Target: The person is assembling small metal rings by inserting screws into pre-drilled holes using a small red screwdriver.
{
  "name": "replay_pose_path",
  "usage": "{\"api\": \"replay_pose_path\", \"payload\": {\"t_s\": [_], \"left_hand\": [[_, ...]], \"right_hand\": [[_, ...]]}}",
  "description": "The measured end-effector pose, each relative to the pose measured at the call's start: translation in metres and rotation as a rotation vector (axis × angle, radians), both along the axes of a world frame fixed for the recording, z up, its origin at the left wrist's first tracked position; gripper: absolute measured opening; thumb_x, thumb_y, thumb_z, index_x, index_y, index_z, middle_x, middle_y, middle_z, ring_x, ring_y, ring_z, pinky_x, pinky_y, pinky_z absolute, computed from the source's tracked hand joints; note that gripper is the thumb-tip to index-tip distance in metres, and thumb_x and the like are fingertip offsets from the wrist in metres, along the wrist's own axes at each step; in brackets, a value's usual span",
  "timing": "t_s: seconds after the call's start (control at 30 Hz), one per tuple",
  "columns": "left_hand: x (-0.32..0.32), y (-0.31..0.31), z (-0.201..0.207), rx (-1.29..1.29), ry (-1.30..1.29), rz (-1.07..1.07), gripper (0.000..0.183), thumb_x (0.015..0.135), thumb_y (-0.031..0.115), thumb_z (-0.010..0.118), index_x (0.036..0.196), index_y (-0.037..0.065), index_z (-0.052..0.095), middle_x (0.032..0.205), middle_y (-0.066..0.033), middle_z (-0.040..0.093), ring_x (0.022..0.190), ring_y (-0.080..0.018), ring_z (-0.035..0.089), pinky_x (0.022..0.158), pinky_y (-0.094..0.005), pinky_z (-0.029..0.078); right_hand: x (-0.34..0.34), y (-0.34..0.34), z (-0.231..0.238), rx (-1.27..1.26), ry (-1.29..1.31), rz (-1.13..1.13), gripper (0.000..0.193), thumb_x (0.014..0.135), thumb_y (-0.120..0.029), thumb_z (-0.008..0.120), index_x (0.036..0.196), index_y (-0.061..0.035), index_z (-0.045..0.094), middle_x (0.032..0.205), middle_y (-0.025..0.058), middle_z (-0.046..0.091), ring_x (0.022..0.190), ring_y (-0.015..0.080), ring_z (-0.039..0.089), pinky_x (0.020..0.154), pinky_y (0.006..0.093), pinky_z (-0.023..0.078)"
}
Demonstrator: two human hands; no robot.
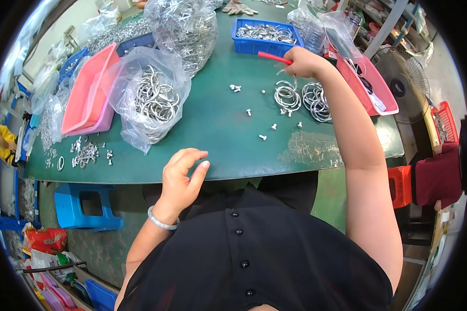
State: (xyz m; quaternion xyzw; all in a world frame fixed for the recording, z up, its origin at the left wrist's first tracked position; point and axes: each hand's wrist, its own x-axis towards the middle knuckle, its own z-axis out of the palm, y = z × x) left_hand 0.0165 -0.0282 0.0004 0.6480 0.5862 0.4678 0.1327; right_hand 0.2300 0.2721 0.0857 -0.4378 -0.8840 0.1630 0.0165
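Note:
My right hand (308, 62) reaches to the far right side of the green table (213, 119), its fingers closed around a slim red stick-like thing (274, 57). Which kind of thing this is I cannot tell, since the fist covers one end. Below that hand lie two heaps of shiny metal rings (287, 97). Just beyond it stands a blue basket (249, 46) of small metal pieces. At the table's near edge hovers my left hand (184, 176), thumb and bent fingers apart, with nothing seen in it. Small silver screw-like parts (263, 137) are scattered between the hands.
A clear bag (129, 111) of metal rings stands left, beside stacked pink baskets (83, 114). Behind it is a larger bag (184, 31) of metal parts. More small parts (85, 154) lie at the left edge. A pink basket (355, 83) and a fan (399, 85) are on the right.

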Motion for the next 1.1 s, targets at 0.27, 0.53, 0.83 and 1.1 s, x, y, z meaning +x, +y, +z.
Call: {"api": "replay_pose_path", "payload": {"t_s": [0.27,0.53,0.83,1.1], "left_hand": [[0.014,0.016,0.001,-0.308,-0.726,-0.114,0.026,0.087,0.013,0.052,0.108,-0.002,0.054,0.092,-0.0077,0.06,0.078,-0.0113,0.056,0.071,-0.0242,0.045],[0.019,0.024,0.008,-0.22,-1.022,-0.209,0.021,0.088,0.014,0.05,0.103,0.001,0.057,0.084,-0.0049,0.061,0.072,-0.0107,0.057,0.065,-0.0232,0.045],[0.015,0.022,0.006,-0.251,-1.108,-0.169,0.02,0.087,0.013,0.052,0.101,0.0,0.058,0.08,-0.0036,0.06,0.069,-0.0103,0.056,0.064,-0.023,0.045],[0.006,0.025,0.002,-0.299,-1.18,-0.191,0.017,0.088,0.013,0.051,0.097,0.001,0.058,0.078,-0.0028,0.059,0.067,-0.0095,0.055,0.064,-0.0227,0.045]], "right_hand": [[-0.021,-0.119,-0.036,-0.68,1.142,-0.203,0.012,0.077,-0.008,0.062,0.079,-0.0001,0.054,0.067,0.0069,0.058,0.041,0.0044,0.038,0.037,0.0184,0.027],[-0.036,-0.168,-0.057,-0.824,1.301,-0.186,0.011,0.078,-0.007,0.061,0.079,0.0019,0.055,0.069,0.0085,0.059,0.04,0.0036,0.037,0.036,0.0185,0.027],[-0.032,-0.178,-0.056,-0.839,1.281,-0.138,0.011,0.079,-0.009,0.06,0.078,0.0012,0.056,0.07,0.0083,0.061,0.04,0.0034,0.038,0.037,0.0173,0.029],[-0.03,-0.178,-0.055,-0.906,1.172,-0.149,0.011,0.081,-0.01,0.058,0.08,0.001,0.058,0.07,0.0084,0.061,0.039,0.0035,0.039,0.036,0.0172,0.029]]}}
